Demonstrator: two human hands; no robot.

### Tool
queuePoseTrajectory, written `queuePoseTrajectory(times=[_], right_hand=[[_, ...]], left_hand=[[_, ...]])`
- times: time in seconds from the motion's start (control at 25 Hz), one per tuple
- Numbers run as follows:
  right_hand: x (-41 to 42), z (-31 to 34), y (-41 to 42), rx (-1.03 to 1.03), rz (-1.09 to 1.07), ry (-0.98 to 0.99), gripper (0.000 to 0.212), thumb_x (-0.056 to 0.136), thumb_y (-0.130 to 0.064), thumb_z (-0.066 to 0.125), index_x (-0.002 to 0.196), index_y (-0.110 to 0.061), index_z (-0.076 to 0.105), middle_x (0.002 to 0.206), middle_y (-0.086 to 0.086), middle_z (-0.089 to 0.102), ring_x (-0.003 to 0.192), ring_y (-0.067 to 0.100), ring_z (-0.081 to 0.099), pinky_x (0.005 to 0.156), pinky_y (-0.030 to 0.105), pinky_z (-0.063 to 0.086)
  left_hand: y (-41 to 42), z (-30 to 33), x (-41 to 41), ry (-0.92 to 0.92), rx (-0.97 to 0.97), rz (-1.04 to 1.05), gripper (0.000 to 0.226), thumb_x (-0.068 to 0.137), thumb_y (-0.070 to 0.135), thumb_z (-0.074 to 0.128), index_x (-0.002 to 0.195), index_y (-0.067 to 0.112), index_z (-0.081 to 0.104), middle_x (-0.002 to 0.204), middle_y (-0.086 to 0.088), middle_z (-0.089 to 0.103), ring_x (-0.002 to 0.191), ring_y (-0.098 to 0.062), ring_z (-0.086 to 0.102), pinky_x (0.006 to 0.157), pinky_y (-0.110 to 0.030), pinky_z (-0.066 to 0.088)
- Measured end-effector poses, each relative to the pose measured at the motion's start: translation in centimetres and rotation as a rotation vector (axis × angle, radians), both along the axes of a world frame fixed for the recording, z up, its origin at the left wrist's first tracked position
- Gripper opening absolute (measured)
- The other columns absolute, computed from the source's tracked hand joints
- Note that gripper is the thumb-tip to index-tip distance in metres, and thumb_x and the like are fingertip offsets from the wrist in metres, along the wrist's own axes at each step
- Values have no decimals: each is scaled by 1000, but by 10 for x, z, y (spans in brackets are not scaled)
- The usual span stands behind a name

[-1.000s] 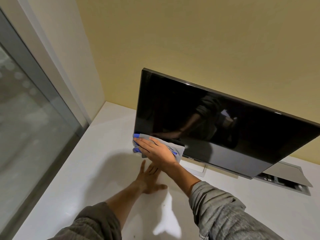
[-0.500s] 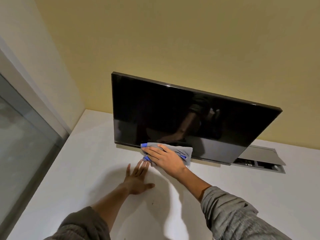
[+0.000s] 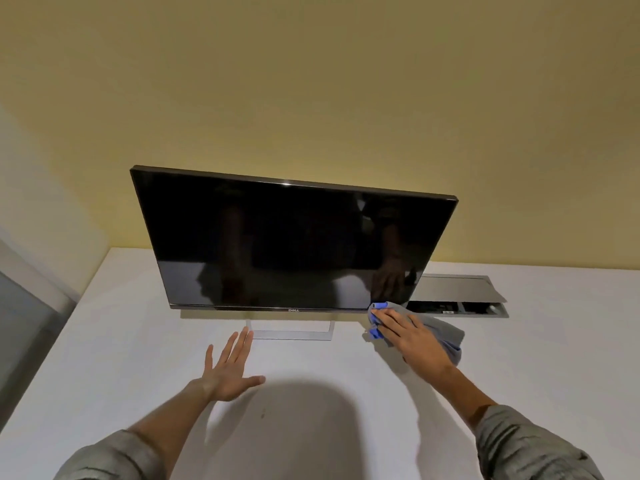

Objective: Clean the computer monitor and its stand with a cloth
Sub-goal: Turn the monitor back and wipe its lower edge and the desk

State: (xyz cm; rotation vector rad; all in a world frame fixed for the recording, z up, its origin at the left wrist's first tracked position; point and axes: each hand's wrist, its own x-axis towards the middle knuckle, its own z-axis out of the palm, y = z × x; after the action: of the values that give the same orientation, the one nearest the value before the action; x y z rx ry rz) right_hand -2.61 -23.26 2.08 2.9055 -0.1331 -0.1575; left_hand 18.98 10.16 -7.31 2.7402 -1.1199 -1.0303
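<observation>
Monitor (image 3: 291, 240): wide, thin-edged, black screen dark and glossy, upright, logo centred on the lower bezel. Stand (image 3: 292, 332): slim silver open rectangular frame, directly under the monitor's middle, flat on the counter. Cloth (image 3: 433, 332): grey with blue edging, crumpled, at the monitor's lower right corner, touching the bottom edge there.
</observation>
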Motion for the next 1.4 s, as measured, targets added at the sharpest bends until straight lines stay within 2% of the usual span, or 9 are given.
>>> queuePoseTrajectory(times=[0.12, 0.2, 0.32, 0.48, 0.72, 0.92, 1.08, 1.2, 1.4], right_hand=[[-23, 4, -8, 91, -174, -90, 80, 35, 3, 89, 112, -7, 71, 121, 10, 66, 106, 32, 66, 70, 41, 58], [-33, 4, -5, 235, -308, -214, 64, 51, 5, 85, 112, -5, 70, 120, 13, 65, 101, 35, 67, 64, 43, 57], [-46, -2, 9, 571, -532, -451, 45, 82, 6, 61, 125, -6, 62, 131, 12, 60, 111, 34, 61, 87, 42, 50], [-67, -7, 36, 836, -596, -518, 37, 90, -14, 44, 122, -14, 61, 121, -5, 60, 105, 18, 58, 93, 24, 39], [-106, -30, 23, 776, -659, -397, 38, 83, -25, 43, 117, -20, 60, 118, -1, 61, 97, 22, 61, 80, 32, 47], [-143, -76, 27, 652, -735, -83, 56, 93, -41, 52, 143, -25, 32, 146, -1, 36, 105, 22, 56, 74, 32, 50], [-153, -96, 44, 641, -796, -223, 53, 95, -50, 42, 142, -28, 33, 143, 0, 43, 99, 20, 59, 77, 39, 55], [-148, -92, 49, 628, -838, -333, 56, 96, -42, 47, 146, -22, 35, 149, 3, 38, 129, 27, 46, 103, 45, 43], [-138, -97, 49, 440, -702, -413, 55, 89, -37, 61, 134, -6, 52, 129, 19, 58, 111, 37, 59, 82, 46, 55]], left_hand=[[-2, 5, -6, 11, -5, 15, 101, 91, 67, 35, 134, 12, -38, 151, 1, -39, 143, -20, -30, 111, -59, -16], [-3, 8, -12, -6, -7, 34, 99, 93, 63, 37, 142, 13, -33, 152, 1, -37, 144, -20, -27, 111, -59, -14], [-10, 16, -20, -71, -7, 69, 92, 94, 55, 40, 150, 15, -21, 156, -1, -29, 145, -22, -24, 113, -60, -9], [-25, 24, -39, -156, -68, 98, 86, 93, 50, 42, 154, 14, -7, 160, -4, -19, 147, -24, -19, 115, -57, -3], [-29, 18, -101, -161, -182, 11, 86, 88, 47, 45, 154, 17, 0, 162, -1, -14, 149, -20, -13, 117, -51, -1], [-21, 12, -142, -128, -144, -128, 85, 91, 53, 40, 154, 17, -6, 154, 1, -26, 148, -20, -16, 116, -48, -9], [-19, 16, -146, -117, -98, -104, 84, 92, 50, 40, 155, 16, -2, 161, -2, -17, 148, -19, -16, 117, -50, -6], [-16, 17, -151, -104, -65, -72, 82, 93, 48, 40, 155, 15, -2, 161, -3, -15, 148, -18, -15, 118, -50, -5], [-22, 25, -159, -111, -43, -66, 81, 95, 46, 41, 155, 13, -2, 162, -5, -14, 149, -20, -12, 118, -50, -2]])
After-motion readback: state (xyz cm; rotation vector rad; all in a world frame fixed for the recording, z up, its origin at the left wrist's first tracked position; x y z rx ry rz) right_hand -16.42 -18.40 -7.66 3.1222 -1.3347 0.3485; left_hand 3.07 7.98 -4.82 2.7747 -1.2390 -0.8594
